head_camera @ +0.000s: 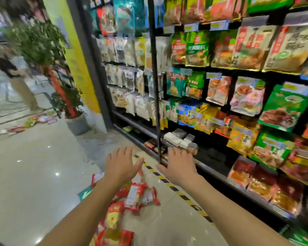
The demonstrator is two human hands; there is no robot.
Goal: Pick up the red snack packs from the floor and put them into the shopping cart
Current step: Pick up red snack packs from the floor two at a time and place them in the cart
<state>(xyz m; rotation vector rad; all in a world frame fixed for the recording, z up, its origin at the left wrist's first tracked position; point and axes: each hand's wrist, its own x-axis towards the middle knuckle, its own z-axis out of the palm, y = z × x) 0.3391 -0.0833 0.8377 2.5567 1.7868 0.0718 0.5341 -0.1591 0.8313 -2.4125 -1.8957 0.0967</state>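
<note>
Both hands (122,164) (179,165) empty, spread above floor's red snack packs (135,194).

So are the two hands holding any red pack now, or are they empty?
Empty. The left hand and right hand are both spread flat, palms down, above the red snack packs, which lie on the floor.

Your two forearms are bare right up to the frame's lower edge, with no sleeve showing. Your left hand (122,164) and right hand (180,164) wear no gloves, rings, watch or bands.
</note>
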